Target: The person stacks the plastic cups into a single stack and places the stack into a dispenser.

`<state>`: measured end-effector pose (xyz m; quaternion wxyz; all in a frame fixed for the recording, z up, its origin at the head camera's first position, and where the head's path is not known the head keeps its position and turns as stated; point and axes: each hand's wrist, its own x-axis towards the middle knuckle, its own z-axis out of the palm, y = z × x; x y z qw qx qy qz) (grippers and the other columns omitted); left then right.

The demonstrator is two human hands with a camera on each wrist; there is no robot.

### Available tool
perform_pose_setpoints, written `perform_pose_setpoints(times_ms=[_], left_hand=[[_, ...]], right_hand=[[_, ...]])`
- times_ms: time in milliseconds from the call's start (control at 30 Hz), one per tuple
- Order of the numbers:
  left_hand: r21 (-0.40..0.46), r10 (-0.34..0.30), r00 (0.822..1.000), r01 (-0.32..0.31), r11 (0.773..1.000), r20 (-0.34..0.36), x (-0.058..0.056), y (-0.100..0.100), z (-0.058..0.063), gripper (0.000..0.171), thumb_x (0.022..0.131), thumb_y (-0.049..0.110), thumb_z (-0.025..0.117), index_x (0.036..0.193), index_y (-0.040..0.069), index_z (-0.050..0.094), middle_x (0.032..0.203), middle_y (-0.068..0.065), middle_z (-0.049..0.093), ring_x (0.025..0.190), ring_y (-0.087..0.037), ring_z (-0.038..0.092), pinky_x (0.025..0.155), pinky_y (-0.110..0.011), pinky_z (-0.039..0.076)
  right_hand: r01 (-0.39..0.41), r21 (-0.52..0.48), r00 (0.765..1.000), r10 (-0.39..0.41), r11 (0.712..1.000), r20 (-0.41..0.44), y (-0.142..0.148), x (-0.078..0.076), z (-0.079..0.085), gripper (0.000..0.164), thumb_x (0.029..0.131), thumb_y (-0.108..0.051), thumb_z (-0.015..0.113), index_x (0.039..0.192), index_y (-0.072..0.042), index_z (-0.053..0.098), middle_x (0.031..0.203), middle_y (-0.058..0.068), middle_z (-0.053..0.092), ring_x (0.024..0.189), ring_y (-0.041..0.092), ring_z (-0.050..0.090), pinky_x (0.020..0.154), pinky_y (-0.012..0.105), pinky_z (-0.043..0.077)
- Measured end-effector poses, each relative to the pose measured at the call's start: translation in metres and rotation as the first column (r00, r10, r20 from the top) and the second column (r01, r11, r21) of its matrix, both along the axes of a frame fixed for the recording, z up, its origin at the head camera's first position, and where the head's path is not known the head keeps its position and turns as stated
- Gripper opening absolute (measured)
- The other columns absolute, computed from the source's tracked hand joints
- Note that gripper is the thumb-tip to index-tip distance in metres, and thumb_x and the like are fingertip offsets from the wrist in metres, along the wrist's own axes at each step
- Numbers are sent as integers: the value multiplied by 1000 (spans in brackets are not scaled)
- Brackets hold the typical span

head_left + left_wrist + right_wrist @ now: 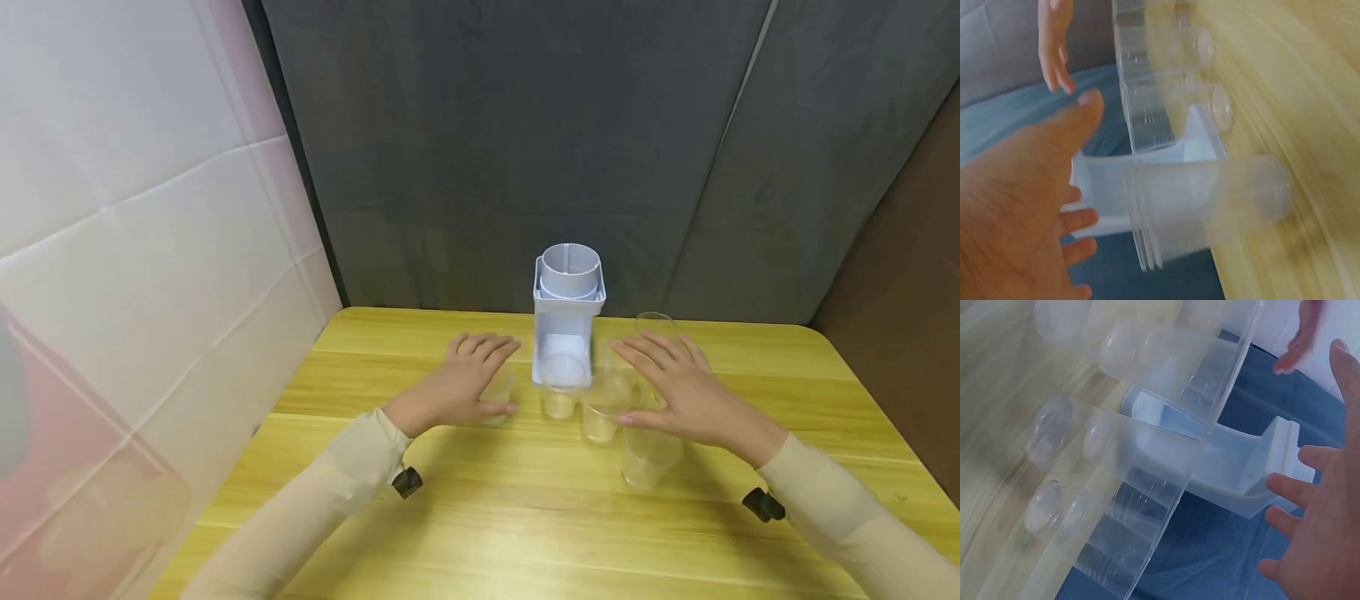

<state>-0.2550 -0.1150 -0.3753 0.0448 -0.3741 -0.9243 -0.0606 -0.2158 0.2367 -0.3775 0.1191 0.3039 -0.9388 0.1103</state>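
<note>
Several clear plastic cups stand upright on the table, among them one cup point(558, 404) before the white cup dispenser point(566, 312) and another cup point(599, 423) to its right. My left hand point(468, 383) is beside the leftmost cups point(1210, 200), whose rims sit close together like a small nested stack. Its fingers are spread, with nothing held. Over the cups at the right, my right hand point(678, 396) hovers with fingers apart, partly covering them. In the right wrist view, its fingers point(1291, 487) stand off from the cup rims, and clear cups point(1110, 444) overlap the dispenser.
The wooden table point(480, 533) carries everything. A dark grey curtain point(480, 150) hangs right behind its far edge. A pale printed sheet point(150, 233) lines the left side, and a brown panel point(900, 275) stands at the right.
</note>
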Motion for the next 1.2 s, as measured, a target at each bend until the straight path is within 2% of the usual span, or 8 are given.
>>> perform_pose_setpoints(times_ms=[167,333,467,633,833,1000,1200], left_hand=[[28,72,997,-71,997,-36,-1,-15,-2,84,90,58,64,151,7,37,152,-12,45,140,-34,40,118,-59,26],[55,129,991,-128,990,-16,-2,-24,-7,81,89,57,65,148,7,42,146,-12,51,136,-34,44,117,-59,28],[69,157,988,-157,985,11,-3,-31,-15,81,88,59,65,148,8,42,144,-12,54,135,-35,46,116,-60,30],[93,170,985,-174,980,41,-2,-37,-22,82,89,59,64,149,8,41,144,-13,54,135,-36,46,116,-60,31],[131,179,982,-186,974,63,-1,-39,-24,83,88,60,64,149,8,41,145,-13,53,136,-36,45,116,-59,32],[154,183,979,-195,969,85,-1,-40,-24,84,88,62,63,148,7,42,146,-14,51,137,-36,44,117,-58,32],[164,195,976,-210,964,101,-2,-41,-28,78,89,61,61,144,8,47,144,-13,52,135,-35,46,116,-57,34]], right_hand=[[-32,-31,999,31,999,-30,6,13,0,93,79,-60,73,154,-21,33,151,8,43,144,39,29,114,69,16],[-55,-42,995,52,998,-80,8,27,-2,92,75,-59,77,149,-16,42,141,11,51,136,36,38,113,65,19],[-62,-42,993,58,997,-102,7,36,-8,93,71,-61,78,147,-17,45,137,11,55,130,32,43,112,65,23],[-91,-54,986,82,994,-143,8,44,-18,95,68,-63,78,145,-16,48,132,9,58,124,29,47,109,61,27],[-122,-60,975,108,991,-196,11,47,-27,94,67,-68,76,142,-16,52,125,8,61,118,28,49,105,57,29],[-120,-65,976,106,991,-190,12,48,-34,96,63,-64,81,142,-18,51,126,5,63,121,27,48,110,56,24],[-115,-68,976,100,991,-191,12,49,-38,96,61,-60,83,143,-20,51,125,3,64,122,26,48,116,54,18]])
